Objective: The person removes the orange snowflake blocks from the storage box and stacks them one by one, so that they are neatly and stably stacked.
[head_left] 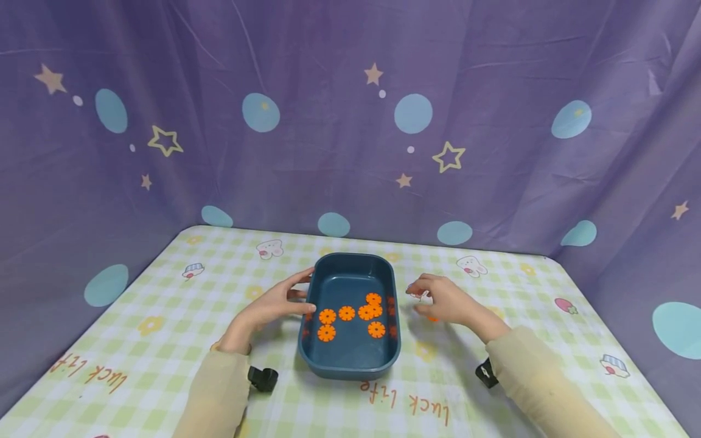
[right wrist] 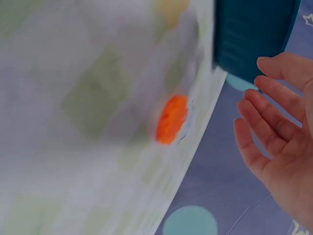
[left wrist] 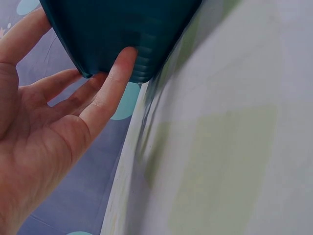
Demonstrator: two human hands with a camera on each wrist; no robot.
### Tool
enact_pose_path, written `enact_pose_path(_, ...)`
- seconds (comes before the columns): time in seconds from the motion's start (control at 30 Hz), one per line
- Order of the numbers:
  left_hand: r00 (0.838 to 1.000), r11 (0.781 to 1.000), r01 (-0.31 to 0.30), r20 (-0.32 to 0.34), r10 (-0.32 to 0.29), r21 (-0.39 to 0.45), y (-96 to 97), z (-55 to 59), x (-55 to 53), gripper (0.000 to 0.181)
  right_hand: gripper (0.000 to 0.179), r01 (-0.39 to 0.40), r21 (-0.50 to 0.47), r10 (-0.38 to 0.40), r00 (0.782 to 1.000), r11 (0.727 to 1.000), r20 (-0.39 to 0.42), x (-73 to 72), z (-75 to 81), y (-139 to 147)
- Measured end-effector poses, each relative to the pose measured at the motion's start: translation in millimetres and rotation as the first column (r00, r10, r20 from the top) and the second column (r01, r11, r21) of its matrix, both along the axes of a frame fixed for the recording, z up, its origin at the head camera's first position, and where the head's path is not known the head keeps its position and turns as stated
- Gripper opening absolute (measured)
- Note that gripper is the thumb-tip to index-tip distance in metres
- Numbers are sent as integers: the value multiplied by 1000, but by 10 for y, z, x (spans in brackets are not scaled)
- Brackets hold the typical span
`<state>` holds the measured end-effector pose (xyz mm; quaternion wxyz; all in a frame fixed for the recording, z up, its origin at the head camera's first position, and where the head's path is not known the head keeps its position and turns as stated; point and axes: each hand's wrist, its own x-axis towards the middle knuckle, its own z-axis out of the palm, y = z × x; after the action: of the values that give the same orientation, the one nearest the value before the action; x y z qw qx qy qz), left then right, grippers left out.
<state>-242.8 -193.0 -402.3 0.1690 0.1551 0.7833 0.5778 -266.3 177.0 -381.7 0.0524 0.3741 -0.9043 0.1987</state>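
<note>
A dark blue rectangular bin [head_left: 349, 359] stands on the table, with several orange notched discs [head_left: 347, 313] lying inside, two or more overlapping. At its left side is my left hand [head_left: 271, 306]; the fingers touch the outer wall of the bin [left wrist: 117, 29], extended rather than wrapped around it. To the right of the bin, my right hand [head_left: 446, 300] hovers with loosely bent fingers. The right wrist view finds nothing in this hand [right wrist: 283, 127]. Below it on the cloth lies a single orange disc [right wrist: 171, 120], mostly hidden by the hand in the head view.
A green and white checked cloth [head_left: 170, 347] with printed pictures covers the table. Behind the far edge hangs a purple curtain [head_left: 339, 158] with stars and blue ovals. A black wrist device [head_left: 264, 379] is worn beneath the left sleeve, another [head_left: 486, 373] beneath the right.
</note>
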Motion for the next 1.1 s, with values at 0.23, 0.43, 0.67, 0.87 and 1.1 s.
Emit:
enact_pose_path(0.23,1000,1000,0,0,0,1,1,17,6,84,19,-19,3,19,1000,1000,-21,-11,89,-218)
enact_pose_path(0.43,1000,1000,9,-2,-9,-1,-4,2,-4,85,9,3,-38,-5,999,999,-44,-35,135,-315)
enact_pose_path(0.67,1000,1000,8,-3,-8,5,-4,-11,-12,84,12,-48,-26,47,999,999,-22,-7,203,-473)
enact_pose_path(0.87,1000,1000,11,4,-11,4,-4,2,4,83,14,-110,64,110,994,992,10,42,213,-616)
enact_pose_path(1.1,1000,1000,14,5,-15,28,-8,4,9,82,18,-149,205,148,989,967,21,78,198,-754)
